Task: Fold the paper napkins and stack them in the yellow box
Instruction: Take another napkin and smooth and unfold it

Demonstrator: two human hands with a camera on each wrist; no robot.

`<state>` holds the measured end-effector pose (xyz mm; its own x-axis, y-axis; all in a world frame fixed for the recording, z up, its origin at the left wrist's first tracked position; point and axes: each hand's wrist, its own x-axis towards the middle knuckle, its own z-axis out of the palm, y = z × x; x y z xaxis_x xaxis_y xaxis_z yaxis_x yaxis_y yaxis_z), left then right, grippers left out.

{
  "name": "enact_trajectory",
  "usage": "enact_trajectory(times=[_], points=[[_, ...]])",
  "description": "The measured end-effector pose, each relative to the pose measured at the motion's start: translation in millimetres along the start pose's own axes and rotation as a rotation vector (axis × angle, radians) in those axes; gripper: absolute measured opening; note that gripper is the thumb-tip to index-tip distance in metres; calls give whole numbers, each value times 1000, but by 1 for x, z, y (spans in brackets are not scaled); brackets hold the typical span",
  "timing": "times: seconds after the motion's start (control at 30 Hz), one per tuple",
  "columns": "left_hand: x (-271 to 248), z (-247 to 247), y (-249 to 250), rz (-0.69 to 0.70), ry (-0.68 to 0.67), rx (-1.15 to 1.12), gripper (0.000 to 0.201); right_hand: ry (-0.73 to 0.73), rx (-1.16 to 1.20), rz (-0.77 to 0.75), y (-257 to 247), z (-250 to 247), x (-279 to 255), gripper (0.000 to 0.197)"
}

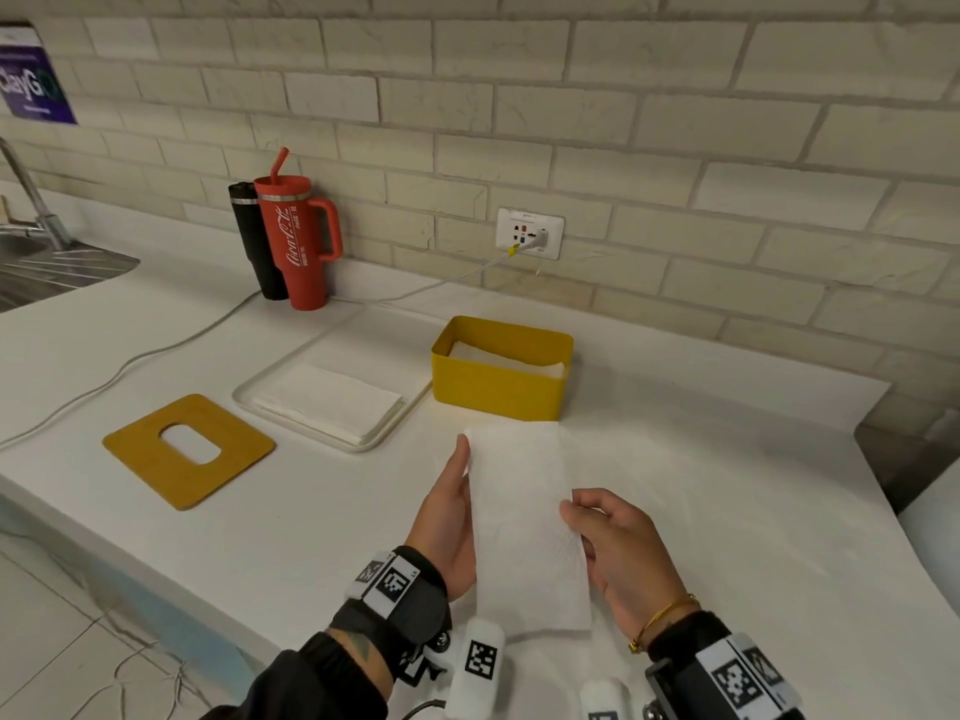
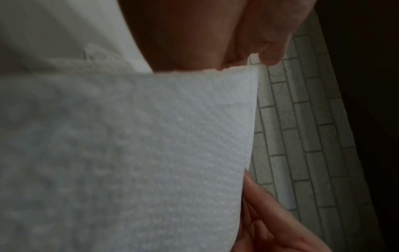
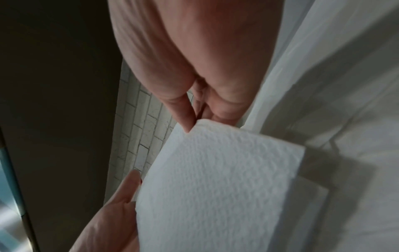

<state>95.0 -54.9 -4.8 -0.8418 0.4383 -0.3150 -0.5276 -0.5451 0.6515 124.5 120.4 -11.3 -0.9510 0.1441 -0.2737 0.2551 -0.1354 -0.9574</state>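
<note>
The napkin (image 1: pixel 524 522) is a long folded strip of embossed white paper, held just above the white desk (image 1: pixel 270 517) in front of the yellow box (image 1: pixel 501 379), its far end reaching almost to the box's near wall. It looks very light and limp, likely to sag or spring open wherever it is unsupported, and thin enough to tear or crease if pinched hard; I judge the long edges near the middle the best place to take it, with flat fingers spreading the load. The left hand (image 1: pixel 449 517) lies along the strip's left edge, fingers straight and pointing away from the body, palm turned inward against the paper, so that grip is flat and uncurled. The right hand (image 1: pixel 615 543) comes in from the right with the knuckles up, thumb and fingertips pinching the right edge about halfway along, as the right wrist view confirms. Folded napkins already lie inside the box, and a flat pile waits on the white tray (image 1: pixel 291 363) to its left
</note>
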Motion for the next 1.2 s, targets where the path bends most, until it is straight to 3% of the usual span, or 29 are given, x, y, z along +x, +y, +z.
enact_trajectory(times=[0.2,0.63,0.77,0.9,1.07,1.2], points=[[-2,0,-4,-22,45,47,51,22,-38,-20,6,0,0,7],[-8,0,-1,69,109,89,40,-31,-122,-45,7,-2,-9,8],[-8,-2,4,106,108,81,42,5,-233,-79,7,-5,-8,27],[-8,-4,5,116,102,98,43,-205,-173,-30,7,1,-12,22],[-9,-7,1,164,123,151,44,-203,-175,-30,16,3,-12,22],[-12,-17,9,211,174,129,38,-487,-445,133,13,-14,-15,14]])
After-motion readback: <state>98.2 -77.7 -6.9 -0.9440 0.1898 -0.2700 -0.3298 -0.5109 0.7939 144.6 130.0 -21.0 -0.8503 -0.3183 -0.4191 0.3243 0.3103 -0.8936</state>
